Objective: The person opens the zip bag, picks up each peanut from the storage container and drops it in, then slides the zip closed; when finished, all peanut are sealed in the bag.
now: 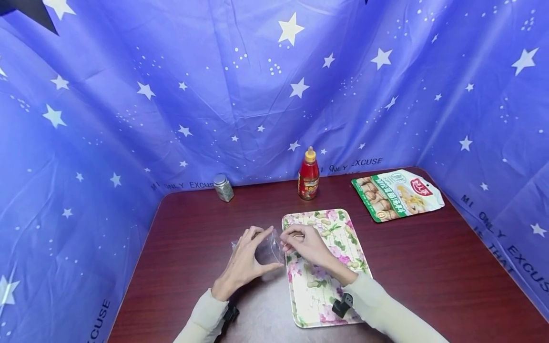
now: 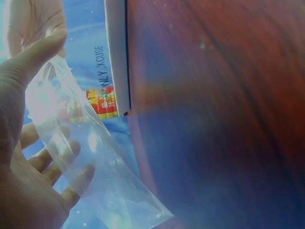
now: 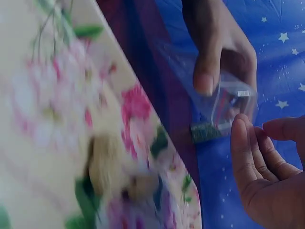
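My left hand (image 1: 244, 259) holds a clear plastic zip bag (image 1: 272, 247), thumb and fingers spread wide around it. In the left wrist view the bag (image 2: 102, 157) hangs between thumb and fingers, see-through, with no contents that I can make out. My right hand (image 1: 310, 245) is at the bag's mouth, thumb and fingertips bent close together. From the right wrist, the fingertips (image 3: 241, 125) meet the bag's edge; whether they pinch it or something small is unclear. Below the right forearm lies a flower-patterned tray (image 1: 310, 295) with peanut-like shapes (image 3: 102, 164) on its surface.
At the back of the dark red table (image 1: 188, 228) stand a small glass jar (image 1: 224, 188) with a grey lid and a red sauce bottle (image 1: 308, 178) with a yellow cap. A green and white food pouch (image 1: 399, 195) lies at the back right. Blue star-printed cloth (image 1: 257, 95) surrounds the table.
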The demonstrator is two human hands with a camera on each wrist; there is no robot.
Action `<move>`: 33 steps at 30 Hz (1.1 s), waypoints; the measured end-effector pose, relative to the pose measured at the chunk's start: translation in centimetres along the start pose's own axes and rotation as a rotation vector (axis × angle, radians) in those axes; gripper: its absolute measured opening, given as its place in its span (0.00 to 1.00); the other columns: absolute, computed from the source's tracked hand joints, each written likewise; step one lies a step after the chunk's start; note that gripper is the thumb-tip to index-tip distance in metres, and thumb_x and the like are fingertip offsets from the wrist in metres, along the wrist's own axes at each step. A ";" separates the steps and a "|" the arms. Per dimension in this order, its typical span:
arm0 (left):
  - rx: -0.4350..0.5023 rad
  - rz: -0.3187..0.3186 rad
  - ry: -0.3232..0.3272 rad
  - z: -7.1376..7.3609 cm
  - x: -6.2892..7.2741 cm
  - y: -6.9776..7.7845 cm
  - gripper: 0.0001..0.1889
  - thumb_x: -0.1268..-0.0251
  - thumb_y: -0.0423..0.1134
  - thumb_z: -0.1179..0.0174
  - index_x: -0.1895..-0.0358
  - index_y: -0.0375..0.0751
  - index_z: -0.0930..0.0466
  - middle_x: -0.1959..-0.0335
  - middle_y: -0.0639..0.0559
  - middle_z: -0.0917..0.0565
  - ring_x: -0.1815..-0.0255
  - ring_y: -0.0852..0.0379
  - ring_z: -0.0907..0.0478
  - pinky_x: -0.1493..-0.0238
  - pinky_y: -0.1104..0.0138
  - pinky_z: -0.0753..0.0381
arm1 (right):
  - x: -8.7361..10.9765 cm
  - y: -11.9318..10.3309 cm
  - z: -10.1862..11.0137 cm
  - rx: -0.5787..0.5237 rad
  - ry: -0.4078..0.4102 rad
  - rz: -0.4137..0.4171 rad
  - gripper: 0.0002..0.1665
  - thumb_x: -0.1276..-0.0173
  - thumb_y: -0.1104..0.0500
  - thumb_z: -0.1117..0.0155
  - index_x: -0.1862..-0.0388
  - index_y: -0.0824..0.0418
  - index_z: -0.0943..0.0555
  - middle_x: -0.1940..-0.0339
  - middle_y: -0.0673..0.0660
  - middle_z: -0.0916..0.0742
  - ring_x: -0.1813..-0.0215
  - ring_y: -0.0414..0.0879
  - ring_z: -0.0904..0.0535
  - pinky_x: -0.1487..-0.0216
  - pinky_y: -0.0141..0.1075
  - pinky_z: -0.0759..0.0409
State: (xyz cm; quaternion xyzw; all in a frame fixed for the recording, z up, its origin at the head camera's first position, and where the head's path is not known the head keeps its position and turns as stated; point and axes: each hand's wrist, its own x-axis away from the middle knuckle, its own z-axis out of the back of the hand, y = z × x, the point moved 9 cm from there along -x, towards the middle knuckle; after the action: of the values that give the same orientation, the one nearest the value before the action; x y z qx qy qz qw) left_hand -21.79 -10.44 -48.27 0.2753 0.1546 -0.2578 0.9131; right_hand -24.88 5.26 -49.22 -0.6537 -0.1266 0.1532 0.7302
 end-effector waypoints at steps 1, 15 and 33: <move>0.000 0.002 0.000 0.0 0.0 -0.1 0.54 0.61 0.64 0.17 0.25 0.51 0.26 0.45 0.53 0.22 0.46 0.55 0.24 0.47 0.58 0.21 | -0.1 0.0 0.5 0.017 0.012 -0.003 0.14 0.23 0.65 0.39 0.51 0.79 0.18 0.62 0.74 0.11 0.68 0.43 0.11 0.60 0.43 0.10; 0.023 0.050 -0.016 -0.1 0.1 -1.2 0.54 0.61 0.64 0.17 0.24 0.57 0.28 0.45 0.55 0.24 0.45 0.56 0.26 0.50 0.60 0.20 | 0.5 0.1 7.1 0.473 0.130 0.034 0.05 0.28 0.65 0.34 0.58 0.65 0.13 0.65 0.61 0.09 0.66 0.48 0.12 0.63 0.29 0.16; 0.027 0.057 -0.018 0.0 0.1 -1.3 0.53 0.59 0.64 0.17 0.24 0.57 0.28 0.44 0.55 0.24 0.45 0.55 0.25 0.51 0.59 0.21 | 1.0 2.5 7.2 0.697 0.035 0.074 0.03 0.36 0.68 0.26 0.66 0.63 0.13 0.72 0.52 0.13 0.70 0.34 0.22 0.66 0.27 0.22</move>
State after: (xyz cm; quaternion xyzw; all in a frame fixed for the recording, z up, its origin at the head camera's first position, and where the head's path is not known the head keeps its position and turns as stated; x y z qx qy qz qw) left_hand -22.43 -11.45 -48.89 0.2896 0.1349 -0.2365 0.9176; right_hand -26.85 12.48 -50.89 -0.3717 -0.0304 0.2024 0.9055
